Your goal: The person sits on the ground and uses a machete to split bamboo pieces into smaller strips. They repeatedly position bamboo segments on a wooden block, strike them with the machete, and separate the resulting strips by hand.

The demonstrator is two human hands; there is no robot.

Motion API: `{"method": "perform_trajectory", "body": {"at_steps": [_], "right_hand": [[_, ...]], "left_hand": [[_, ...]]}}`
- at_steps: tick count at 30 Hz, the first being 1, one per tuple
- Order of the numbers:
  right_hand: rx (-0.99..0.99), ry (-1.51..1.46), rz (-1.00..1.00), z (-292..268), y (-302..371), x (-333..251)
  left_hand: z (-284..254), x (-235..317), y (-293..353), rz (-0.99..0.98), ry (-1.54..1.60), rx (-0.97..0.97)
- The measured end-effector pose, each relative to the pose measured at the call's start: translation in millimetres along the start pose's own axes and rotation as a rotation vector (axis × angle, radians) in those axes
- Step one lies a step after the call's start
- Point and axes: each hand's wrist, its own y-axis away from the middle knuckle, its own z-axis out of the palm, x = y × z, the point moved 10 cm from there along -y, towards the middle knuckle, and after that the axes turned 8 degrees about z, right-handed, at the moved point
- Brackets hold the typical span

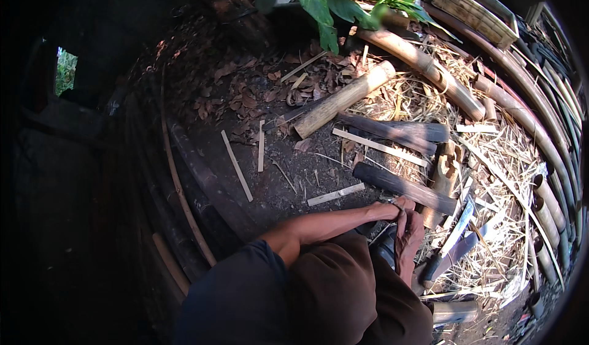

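Dark log (392,182): lying just beyond the hands, right end across a notched wood block (446,173). Left hand (389,210) and right hand (411,223) meet beside it; finger state and grip: cannot tell from here. Knives (454,233) lie to their right.

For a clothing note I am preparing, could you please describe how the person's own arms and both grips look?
The left forearm is slender and bare below a dark blue sleeve that ends near the elbow. The right forearm is bare where it shows; its sleeve is out of sight. Neither the left grip nor the right grip shows a glove; finer details are unclear.
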Motion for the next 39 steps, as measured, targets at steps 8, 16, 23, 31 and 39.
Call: {"method": "perform_trajectory", "body": {"at_steps": [8, 16, 23, 31, 39], "right_hand": [[-0.195, -0.049, 0.093, 28.8, 21.1, 8.2], [-0.192, -0.089, 0.155, 36.9, 8.3, 28.4], [-0.137, 0.010, 0.183, 41.4, 8.7, 31.2], [-0.159, -0.146, 0.209, 52.4, 8.5, 36.3], [-0.130, 0.095, -0.081, 31.3, 9.5, -14.6]], "left_hand": [[2.9, 1.3, 40.6, -0.062, 1.354, 0.457], [-25.5, 0.4, 37.4, -0.199, 1.299, 0.741], [-17.6, -7.5, 43.4, -0.241, 1.248, 0.718], [-39.4, -8.7, 63.4, -0.226, 1.391, 0.891], [-50.2, 4.9, 69.0, -0.245, 0.813, 0.782]]}}
